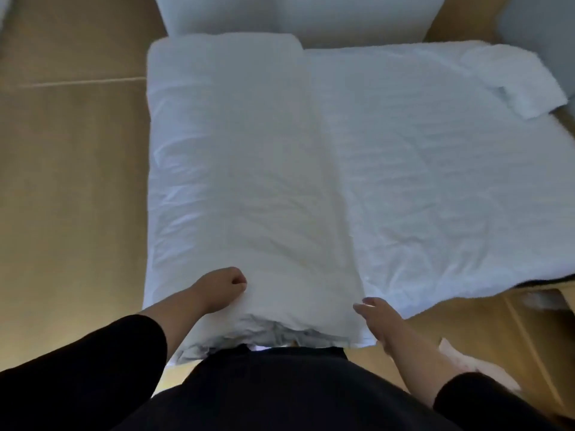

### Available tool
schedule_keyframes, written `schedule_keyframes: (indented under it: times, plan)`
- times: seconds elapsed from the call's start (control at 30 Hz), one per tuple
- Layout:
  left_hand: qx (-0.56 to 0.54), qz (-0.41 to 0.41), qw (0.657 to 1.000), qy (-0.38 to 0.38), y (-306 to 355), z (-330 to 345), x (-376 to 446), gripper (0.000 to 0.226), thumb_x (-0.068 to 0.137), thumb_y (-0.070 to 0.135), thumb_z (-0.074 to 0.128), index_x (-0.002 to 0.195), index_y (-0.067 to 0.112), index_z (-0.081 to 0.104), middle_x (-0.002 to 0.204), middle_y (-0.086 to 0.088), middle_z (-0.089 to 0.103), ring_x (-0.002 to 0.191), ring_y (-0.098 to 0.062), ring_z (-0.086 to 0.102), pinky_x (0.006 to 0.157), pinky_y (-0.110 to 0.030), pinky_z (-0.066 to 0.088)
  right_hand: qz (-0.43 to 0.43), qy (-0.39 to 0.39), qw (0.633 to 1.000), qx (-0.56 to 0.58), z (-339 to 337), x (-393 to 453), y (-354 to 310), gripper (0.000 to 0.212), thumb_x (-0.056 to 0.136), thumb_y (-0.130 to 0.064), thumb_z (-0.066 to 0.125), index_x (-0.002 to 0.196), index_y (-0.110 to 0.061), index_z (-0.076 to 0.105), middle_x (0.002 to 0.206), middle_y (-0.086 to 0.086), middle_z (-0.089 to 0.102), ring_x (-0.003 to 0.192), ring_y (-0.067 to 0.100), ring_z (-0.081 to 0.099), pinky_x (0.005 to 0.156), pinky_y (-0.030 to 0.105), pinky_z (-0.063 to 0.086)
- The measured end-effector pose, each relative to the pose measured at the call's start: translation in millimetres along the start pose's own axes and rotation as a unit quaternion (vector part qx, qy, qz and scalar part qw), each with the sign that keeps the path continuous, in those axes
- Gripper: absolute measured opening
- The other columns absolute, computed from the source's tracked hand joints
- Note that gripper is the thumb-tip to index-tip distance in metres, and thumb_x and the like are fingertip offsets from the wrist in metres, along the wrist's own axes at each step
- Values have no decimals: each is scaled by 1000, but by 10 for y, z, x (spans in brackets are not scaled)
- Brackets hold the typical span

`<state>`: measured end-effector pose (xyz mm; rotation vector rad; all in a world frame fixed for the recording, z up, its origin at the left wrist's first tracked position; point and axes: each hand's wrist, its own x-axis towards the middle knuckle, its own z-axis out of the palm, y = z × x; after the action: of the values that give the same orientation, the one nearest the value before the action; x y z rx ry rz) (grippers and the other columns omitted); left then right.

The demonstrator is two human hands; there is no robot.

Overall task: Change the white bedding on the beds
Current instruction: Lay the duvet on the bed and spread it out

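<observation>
I stand at the end of the bed (404, 169), and the brown floor (68, 181) goes around it on both sides. Nothing sits between me and the bed. A white headboard (295, 14) stands at the far end. A small white pillow (513, 79) lies in the far right corner, a bit crooked.

The white blanket (242, 157) is folded over into a long thick strip on the left half of the bed. It looks soft and puffy, with lots of little wrinkles. The right half is flatter, with thin lines across it.

My left hand (222, 286) is curled into a fist and grips the near end of the blanket. My right hand (375, 314) is open, fingers out flat, just touching the blanket's right edge. My sleeves (93, 362) are black.
</observation>
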<state>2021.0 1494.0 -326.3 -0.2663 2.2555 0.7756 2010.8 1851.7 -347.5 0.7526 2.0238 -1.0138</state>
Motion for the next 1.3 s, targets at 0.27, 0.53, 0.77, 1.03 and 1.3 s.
schedule_keyframes:
  times: [0.27,0.53,0.77,1.03,1.3]
  plan:
    - [-165,-208,945,190,-139,1230,-946,48,91,25,63,136,15,50,135,-4,45,116,-21,53,94,-31,44,12,-136,988,-75,-154,738,109,87,90,-59,62,153,-5,34,154,13,42,136,35,45,113,47,33]
    - [-280,-249,913,161,-109,2023,-1590,27,95,38,58,121,29,53,123,5,55,106,-14,58,83,-27,46,61,-181,975,114,107,894,489,92,54,-58,93,127,-8,65,127,13,68,112,34,66,102,52,51]
    - [-311,-202,902,221,150,2245,-1944,21,96,33,55,117,30,55,113,11,59,101,-12,61,74,-21,47,-155,-109,971,143,-57,-380,-291,29,90,-12,71,117,-12,64,101,4,68,84,23,66,66,33,54]
    - [-143,42,876,459,1198,1637,-1931,61,90,48,65,141,19,46,138,6,48,126,-15,45,104,-32,41,-398,-70,898,177,-1378,-1682,-1098,31,83,4,70,111,-8,65,103,6,73,86,23,71,68,32,58]
    - [22,136,852,505,2783,1267,-1140,101,67,70,60,145,12,33,144,-14,48,126,-33,50,103,-45,46,-407,-122,899,101,-1486,-1620,-1083,16,86,-10,70,100,-13,64,98,5,72,89,21,71,75,37,59]
